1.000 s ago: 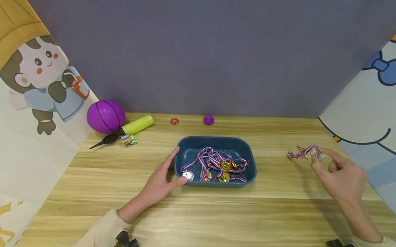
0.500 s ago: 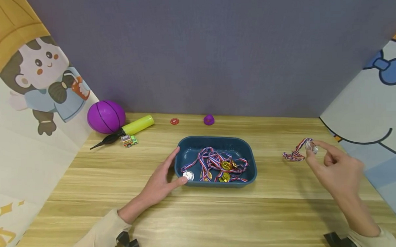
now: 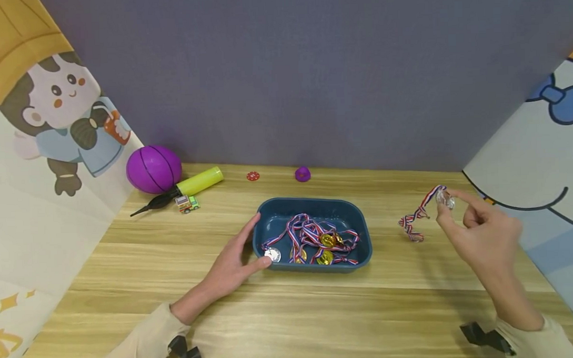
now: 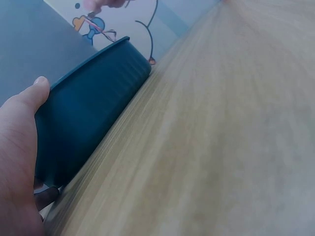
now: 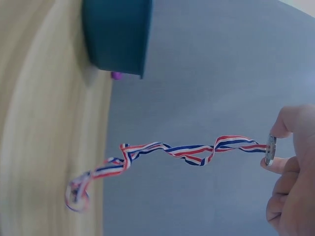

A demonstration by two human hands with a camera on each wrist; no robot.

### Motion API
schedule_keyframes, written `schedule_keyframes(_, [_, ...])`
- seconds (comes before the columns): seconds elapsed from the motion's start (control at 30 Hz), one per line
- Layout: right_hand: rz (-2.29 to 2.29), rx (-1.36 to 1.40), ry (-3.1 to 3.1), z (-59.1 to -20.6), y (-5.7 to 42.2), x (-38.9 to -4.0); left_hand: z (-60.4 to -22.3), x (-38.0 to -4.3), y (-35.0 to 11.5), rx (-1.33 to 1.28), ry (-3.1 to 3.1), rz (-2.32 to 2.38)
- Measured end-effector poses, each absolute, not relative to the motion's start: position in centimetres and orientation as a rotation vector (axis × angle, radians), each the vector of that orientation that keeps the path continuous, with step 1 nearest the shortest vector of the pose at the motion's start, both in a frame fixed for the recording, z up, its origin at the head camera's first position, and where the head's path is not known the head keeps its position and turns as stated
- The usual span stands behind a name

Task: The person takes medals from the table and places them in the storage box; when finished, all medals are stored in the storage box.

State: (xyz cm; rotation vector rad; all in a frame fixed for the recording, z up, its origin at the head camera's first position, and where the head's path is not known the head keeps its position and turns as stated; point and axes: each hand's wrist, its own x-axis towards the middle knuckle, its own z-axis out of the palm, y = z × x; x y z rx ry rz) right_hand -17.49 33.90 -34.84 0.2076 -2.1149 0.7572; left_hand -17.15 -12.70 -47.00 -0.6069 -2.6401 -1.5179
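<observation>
My right hand pinches a silver medal between thumb and index finger, above the table. Its red, white and blue ribbon dangles below, the lower end bunched near the table top in the right wrist view. My left hand grips the left end of a dark blue plastic bin, the thumb at its near corner and the fingers along the end wall. Inside the bin lie several gold medals, a silver medal close to my left thumb, and tangled striped ribbons.
Toward the back left are a purple ball, a yellow and black hand pump and a small toy truck. A red chip and a purple ring-like piece lie along the back wall.
My right hand has lifted the silver medal and moved a little left toward the bin, its ribbon now hanging longer. My left hand and the bin have stayed put.
</observation>
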Motion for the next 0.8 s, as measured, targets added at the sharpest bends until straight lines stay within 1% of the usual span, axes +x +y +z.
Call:
schedule_keyframes(0.43, [0.901, 0.215, -2.028, -32.3, 32.1, -17.7, -46.8, -17.1, -12.6, -0.586, -2.664, -1.48])
schedule_keyframes(0.67, [1.028, 0.235, -1.954, -30.4, 30.2, -17.1, -46.8, -17.0, -12.6, -0.584, -2.659, -1.508])
schedule_keyframes(0.8, [1.079, 0.245, -1.923, -30.0, 30.0, -17.1, -46.8, -17.0, -12.6, -0.579, -2.662, -1.51])
